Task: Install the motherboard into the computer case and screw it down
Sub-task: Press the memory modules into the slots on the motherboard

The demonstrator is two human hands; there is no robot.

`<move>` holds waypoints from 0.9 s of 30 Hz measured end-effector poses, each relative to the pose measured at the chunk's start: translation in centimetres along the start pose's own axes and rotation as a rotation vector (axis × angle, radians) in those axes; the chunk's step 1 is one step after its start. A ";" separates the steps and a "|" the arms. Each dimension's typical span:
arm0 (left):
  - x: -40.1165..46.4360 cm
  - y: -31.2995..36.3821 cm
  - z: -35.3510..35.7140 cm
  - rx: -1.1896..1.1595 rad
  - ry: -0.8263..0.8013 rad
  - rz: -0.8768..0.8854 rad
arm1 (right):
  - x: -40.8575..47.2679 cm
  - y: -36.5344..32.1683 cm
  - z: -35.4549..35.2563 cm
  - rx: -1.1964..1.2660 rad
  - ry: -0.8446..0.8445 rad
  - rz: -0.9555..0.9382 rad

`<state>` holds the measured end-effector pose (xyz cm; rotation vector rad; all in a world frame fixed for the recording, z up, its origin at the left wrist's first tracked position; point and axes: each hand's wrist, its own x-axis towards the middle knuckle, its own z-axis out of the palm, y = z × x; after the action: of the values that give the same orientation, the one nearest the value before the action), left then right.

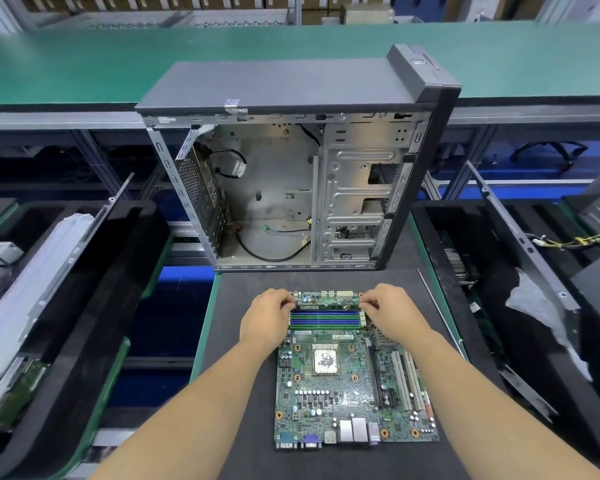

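Head view: motherboard [352,379] between fingers [284,301].

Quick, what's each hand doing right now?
Left hand: fingers curled, gripping the motherboard at its far left edge.
Right hand: pinching the motherboard's far right edge.

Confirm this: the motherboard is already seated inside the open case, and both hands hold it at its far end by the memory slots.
Not seated. The head view shows the motherboard lying flat on the dark mat in front of the open case, outside it. The rest stands: left hand and right hand hold its far end by the memory slots.
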<state>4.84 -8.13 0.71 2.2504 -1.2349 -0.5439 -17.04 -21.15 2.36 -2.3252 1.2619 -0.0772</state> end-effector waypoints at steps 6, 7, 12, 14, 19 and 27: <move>0.0 0.0 0.0 -0.002 0.005 0.008 | 0.0 -0.1 0.0 0.035 0.013 0.010; 0.0 -0.1 0.0 -0.005 0.006 0.009 | 0.0 -0.2 0.0 0.034 0.010 0.009; 0.0 -0.2 0.1 -0.012 0.008 0.014 | -0.1 -0.1 0.0 0.049 0.012 0.016; 0.0 -0.2 0.1 -0.014 0.009 0.013 | -0.1 -0.1 0.0 0.052 0.010 0.018; 0.0 -0.2 0.1 -0.031 0.022 0.019 | 0.0 -0.1 0.0 0.051 0.005 0.020; 0.5 -0.5 0.1 -0.074 -0.013 0.006 | 0.0 -0.2 0.0 0.061 0.008 0.030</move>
<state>5.32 -8.35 0.31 2.1849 -1.2077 -0.5931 -16.92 -21.03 2.48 -2.2558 1.2802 -0.1137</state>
